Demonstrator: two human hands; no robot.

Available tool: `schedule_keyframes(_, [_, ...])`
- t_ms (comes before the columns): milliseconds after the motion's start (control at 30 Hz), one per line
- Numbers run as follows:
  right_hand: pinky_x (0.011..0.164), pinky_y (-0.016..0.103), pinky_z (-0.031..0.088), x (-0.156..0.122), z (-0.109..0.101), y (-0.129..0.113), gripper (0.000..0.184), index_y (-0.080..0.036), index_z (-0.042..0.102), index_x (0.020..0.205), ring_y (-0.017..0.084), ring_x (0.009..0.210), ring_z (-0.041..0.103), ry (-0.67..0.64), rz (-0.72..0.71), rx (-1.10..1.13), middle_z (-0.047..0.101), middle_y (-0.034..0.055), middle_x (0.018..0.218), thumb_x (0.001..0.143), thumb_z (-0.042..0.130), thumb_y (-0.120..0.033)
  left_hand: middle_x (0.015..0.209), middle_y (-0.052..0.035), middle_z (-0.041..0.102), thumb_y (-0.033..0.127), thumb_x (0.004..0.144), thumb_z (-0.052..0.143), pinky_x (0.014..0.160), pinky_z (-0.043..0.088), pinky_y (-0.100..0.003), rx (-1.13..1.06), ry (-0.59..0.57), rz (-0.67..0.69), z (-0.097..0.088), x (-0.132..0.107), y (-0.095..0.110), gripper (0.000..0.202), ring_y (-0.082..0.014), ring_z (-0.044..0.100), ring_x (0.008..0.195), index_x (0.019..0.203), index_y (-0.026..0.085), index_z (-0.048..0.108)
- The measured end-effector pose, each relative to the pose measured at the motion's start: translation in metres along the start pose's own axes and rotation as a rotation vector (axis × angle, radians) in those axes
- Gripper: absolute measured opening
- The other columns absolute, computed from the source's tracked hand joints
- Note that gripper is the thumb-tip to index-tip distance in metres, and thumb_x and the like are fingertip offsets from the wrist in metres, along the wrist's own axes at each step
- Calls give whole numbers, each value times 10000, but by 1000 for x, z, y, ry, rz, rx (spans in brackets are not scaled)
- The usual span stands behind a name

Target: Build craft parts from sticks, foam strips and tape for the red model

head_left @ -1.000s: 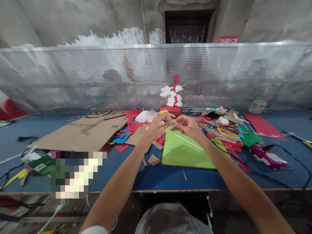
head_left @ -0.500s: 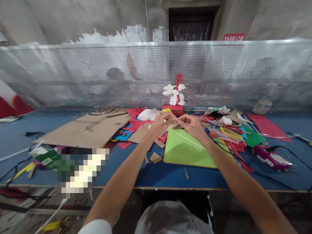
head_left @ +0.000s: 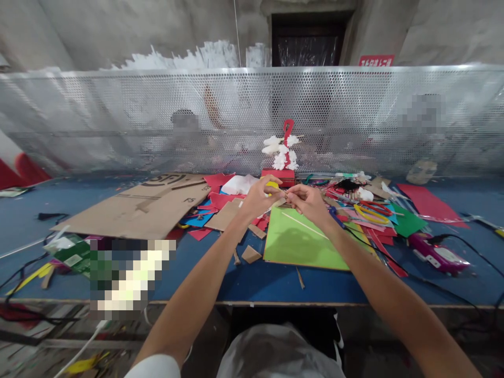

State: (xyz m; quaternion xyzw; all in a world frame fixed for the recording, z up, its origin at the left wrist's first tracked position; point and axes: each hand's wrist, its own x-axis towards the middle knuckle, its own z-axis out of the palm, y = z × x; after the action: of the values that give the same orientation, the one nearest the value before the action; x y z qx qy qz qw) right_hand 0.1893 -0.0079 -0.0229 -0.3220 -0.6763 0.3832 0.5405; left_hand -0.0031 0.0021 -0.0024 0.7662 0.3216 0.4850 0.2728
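Around the lime-green sheet [head_left: 303,252], taken as the clock's centre, the desk [head_left: 271,289] is surfaced in blue. The sheet is crossed by a pale cream stick [head_left: 305,226]. Toward eleven o'clock, a red stand [head_left: 277,176] is dotted with white fluffy clusters [head_left: 280,160]. Toward ten, brown cardboard [head_left: 114,215] is printed with dark marks. Around two, looped handles [head_left: 369,214] are coloured yellow and orange-red. At three, a magenta device [head_left: 437,254] is marked with white. Toward twelve, a silver-grey panel [head_left: 236,105] is patterned with round holes.
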Motion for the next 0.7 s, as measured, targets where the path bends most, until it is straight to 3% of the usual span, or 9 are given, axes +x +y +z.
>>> schedule_keyframes(200, [425,226,359,0,-4,-5,256,-169,658,923,97,504,514,-30,-6,1,672,22,718,818,694,-400,902,-44,751,372,831,733,748,550,-300,114,44,-10,3,-3,4,307,-223,742,904,1068,203,634])
schedule_keyframes(533, [457,232,369,-1,-9,-16,225,-200,590,938,97,506,513,-52,-20,-14,687,8,734,841,689,-378,892,-50,777,296,859,687,787,552,-332,43,79,-21,11,-7,12,311,-225,742,881,1156,211,651])
schedule_keyframes(700, [470,237,377,-1,-12,-20,261,-190,593,863,96,514,507,-78,-21,-63,694,32,754,844,681,-435,1105,-101,745,319,775,771,690,539,-281,-24,69,-31,8,-2,12,434,-174,712,797,1165,189,630])
